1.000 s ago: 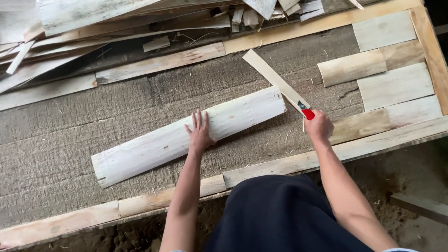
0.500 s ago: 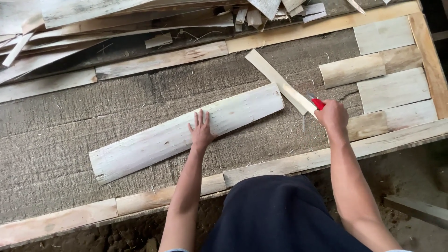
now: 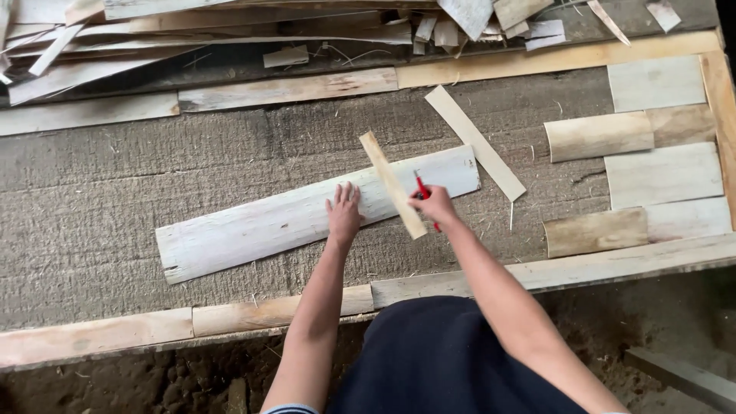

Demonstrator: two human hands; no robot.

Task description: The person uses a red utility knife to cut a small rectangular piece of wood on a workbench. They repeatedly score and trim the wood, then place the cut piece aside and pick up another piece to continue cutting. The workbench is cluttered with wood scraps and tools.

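A long pale wooden plank [image 3: 253,230] lies slanted on a grey fibrous mat [image 3: 115,184]. My left hand [image 3: 343,213] presses flat on the plank near its middle, fingers spread. My right hand [image 3: 435,205] hovers over the plank's right part. It grips a red-handled tool [image 3: 421,185] together with a narrow wooden stick [image 3: 387,178]. The stick lies crosswise over the plank. Just beyond the plank's right end, a thin flat strip [image 3: 479,146] rests loose on the mat.
Several cut veneer pieces [image 3: 659,172] lie side by side at the right. Wooden rails [image 3: 575,268] frame the mat at front, back and right. A heap of scrap strips [image 3: 230,31] lies behind the back rail. Dirt floor [image 3: 153,383] is below me.
My right hand moved left from the loose strip to above the plank, and a narrow stick now lies across the plank in its grip. The left hand stayed on the plank.
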